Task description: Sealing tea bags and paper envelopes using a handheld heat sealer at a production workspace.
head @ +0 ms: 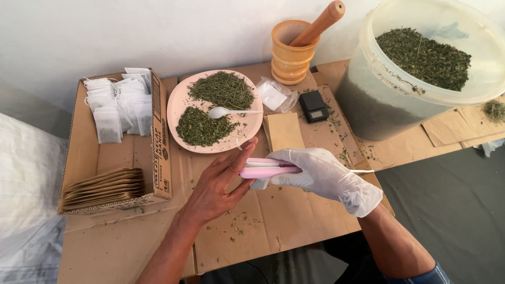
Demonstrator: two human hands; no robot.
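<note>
1. The bare left hand (218, 184) lies palm-up at the centre of the cardboard-covered table (294, 221), its fingers spread wide, their tips touching the end of the pink and white handheld sealer (268, 169).
2. The right hand in a white glove (318, 176) closes its fingers around that sealer, just at 3 o'clock from the left hand; a small white bag seems pinched beneath it, though I cannot tell for sure.
3. At 12 o'clock, one round pink plate (179, 102) holds two heaps of green dried herb and one white spoon (221, 112).
4. At 2 o'clock, one large translucent plastic bucket (379, 100) holds more dried herb.
5. At 9 o'clock, one open cardboard box (160, 152) holds a pile of filled white tea bags (118, 105) and a stack of brown paper envelopes (105, 186).
6. At 12 o'clock, beyond the plate, one wooden mortar (289, 58) holds one pestle.
</note>
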